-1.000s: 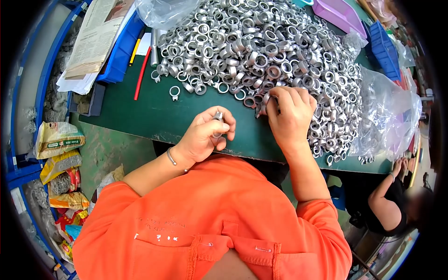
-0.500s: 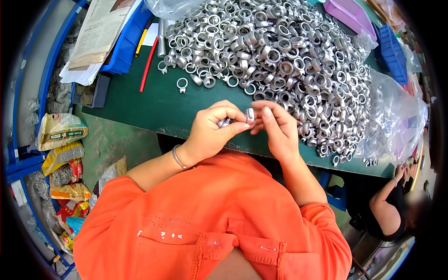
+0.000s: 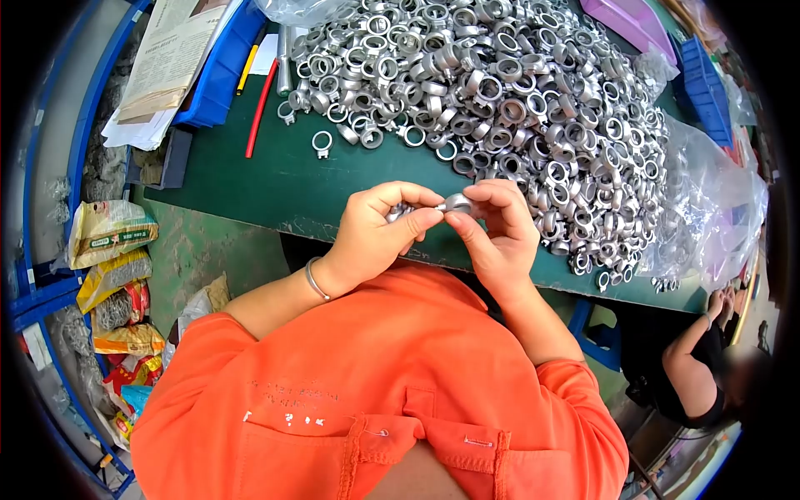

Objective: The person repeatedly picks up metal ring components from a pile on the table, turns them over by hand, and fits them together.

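Observation:
Between my two hands is a small silver metal ring fitting (image 3: 457,202), held above the near edge of the green table. My left hand (image 3: 367,232) is closed, its thumb and index finger pinching the ring's left end. More metal shows inside the curl of its fingers, but I cannot tell how many pieces. My right hand (image 3: 507,242) grips the ring's right side between thumb and fingers. Beyond both hands lies a large heap of similar metal rings (image 3: 512,110). One loose ring (image 3: 322,153) lies apart, left of the heap.
A red pen (image 3: 261,112) and a blue bin (image 3: 218,87) with papers are at the left of the table (image 3: 242,187). Clear plastic bags (image 3: 708,208) lie at the right. Another person's arm (image 3: 692,358) is at lower right. Packed sacks (image 3: 112,233) stand at left.
My right fingers, spread beside the ring before, have closed on it. The ring has turned from upright to a flatter tilt. My left hand keeps its pinch.

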A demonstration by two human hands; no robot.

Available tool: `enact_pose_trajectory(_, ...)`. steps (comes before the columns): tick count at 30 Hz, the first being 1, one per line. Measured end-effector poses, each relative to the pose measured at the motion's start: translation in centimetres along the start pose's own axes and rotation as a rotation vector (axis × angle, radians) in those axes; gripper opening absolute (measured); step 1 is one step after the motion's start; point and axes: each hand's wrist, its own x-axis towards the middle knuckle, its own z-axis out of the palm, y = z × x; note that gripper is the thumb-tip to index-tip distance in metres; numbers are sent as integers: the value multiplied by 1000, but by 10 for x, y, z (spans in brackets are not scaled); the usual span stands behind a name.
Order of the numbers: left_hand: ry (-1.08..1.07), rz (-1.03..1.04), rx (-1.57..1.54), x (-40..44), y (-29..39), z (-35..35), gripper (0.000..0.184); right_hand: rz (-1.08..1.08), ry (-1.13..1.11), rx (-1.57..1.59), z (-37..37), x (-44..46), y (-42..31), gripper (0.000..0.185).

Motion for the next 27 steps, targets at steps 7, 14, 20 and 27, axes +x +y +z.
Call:
enact_pose_trajectory(7, -72, -185, -281, 4, -11, -2, 15, -484, -70, -410, 0, 0, -6, 30)
enact_pose_trajectory(14, -63, -228, -413, 3, -8, -5, 16, 7, 24, -61, 2, -12, -2, 23)
enact_pose_trajectory(20, -22, -201, -367, 5, -9, -6, 15, 472, 56, 479, -1, -12, -6, 19)
enact_pose_trajectory(27, -22, -194, -345, 4, -8, -5, 12, 447, 64, 549, 0, -14, -1, 16)
